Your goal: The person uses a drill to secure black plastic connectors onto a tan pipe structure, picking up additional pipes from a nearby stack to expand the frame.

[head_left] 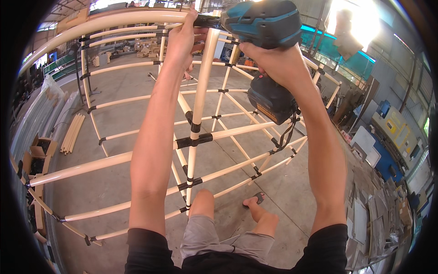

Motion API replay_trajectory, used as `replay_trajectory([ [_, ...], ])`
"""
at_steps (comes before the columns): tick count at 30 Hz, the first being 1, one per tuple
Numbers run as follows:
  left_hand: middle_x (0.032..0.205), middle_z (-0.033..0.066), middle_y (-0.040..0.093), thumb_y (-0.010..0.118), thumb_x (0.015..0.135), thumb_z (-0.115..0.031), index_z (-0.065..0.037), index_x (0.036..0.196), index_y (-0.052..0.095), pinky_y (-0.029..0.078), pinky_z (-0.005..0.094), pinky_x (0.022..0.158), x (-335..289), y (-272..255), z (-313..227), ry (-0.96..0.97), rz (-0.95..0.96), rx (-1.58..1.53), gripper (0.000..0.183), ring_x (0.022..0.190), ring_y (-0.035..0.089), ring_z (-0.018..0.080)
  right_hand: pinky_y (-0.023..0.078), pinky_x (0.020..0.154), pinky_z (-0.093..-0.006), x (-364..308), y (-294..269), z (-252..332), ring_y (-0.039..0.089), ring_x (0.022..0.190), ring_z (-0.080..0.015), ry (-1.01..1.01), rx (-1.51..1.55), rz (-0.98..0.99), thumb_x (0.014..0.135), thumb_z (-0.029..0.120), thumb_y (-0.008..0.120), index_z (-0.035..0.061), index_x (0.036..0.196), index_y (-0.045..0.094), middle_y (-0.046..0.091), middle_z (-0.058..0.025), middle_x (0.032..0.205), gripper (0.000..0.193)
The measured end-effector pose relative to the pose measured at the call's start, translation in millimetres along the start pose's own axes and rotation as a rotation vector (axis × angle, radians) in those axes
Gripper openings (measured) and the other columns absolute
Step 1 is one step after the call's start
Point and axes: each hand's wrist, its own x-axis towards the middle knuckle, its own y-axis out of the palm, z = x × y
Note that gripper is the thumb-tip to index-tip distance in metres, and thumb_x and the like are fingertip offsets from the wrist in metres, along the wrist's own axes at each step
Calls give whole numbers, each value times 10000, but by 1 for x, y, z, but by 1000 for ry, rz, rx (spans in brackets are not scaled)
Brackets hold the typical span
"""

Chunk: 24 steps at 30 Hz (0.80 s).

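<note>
Around you stands a large lattice frame of cream-coloured round pipes joined by black clamp fittings, rising from the grey concrete floor and curving overhead. Its thick top pipe arcs across the upper edge of your view, and a vertical cream pipe runs down from it between your forearms, crossed by a horizontal one at a black joint.

Stacks of flat sheets and boxes lie along the floor to your right, and open cardboard boxes sit at your left beside a bundle of cream pipes lying on the floor.

Your right hand has its grip clenched on the handle of a teal and black cordless drill, raised to the top pipe with its nose pointing left; the black battery pack hangs under your wrist. Your left hand is wrapped on the frame where the vertical pipe meets the top one, its fingers touching the drill's black chuck.

Below, your bare foot in a sandal rests on the concrete.
</note>
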Motion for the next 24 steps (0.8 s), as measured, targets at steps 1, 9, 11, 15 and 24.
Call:
replay_trajectory([
  [1,937,123,667,569,941,-464,18,1076,619,543,325,651,0,1,0,-1,-1,-2,503,842,671,216,539,653,-322,0,1,-2,673,654,-156,-27,-20,-20,774,260,688,42,888,699,695,-67,696,246],
  [9,912,110,667,577,938,-465,14,1072,620,555,332,674,-2,1,-4,-27,-16,-7,499,839,673,209,529,694,-353,1,-2,1,661,699,-201,79,16,48,762,297,688,48,902,695,697,-96,744,285],
  [11,908,109,666,576,938,-464,16,1073,617,555,331,675,-1,1,-4,-25,-12,-7,501,838,672,210,528,693,-351,2,-3,-1,657,701,-199,66,14,40,759,302,692,45,910,692,697,-100,756,297],
  [15,917,118,662,569,940,-469,18,1074,610,555,336,675,0,1,-3,-34,-4,-1,506,835,672,218,526,684,-345,0,-8,-5,641,675,-175,32,22,59,751,288,709,37,924,686,676,-85,738,305],
  [24,913,110,645,596,893,-465,-12,1069,604,557,364,707,7,7,-9,-121,-97,7,486,832,662,209,478,547,-289,-22,-17,2,526,514,-106,359,617,449,778,98,691,-12,942,640,569,-19,609,204],
])
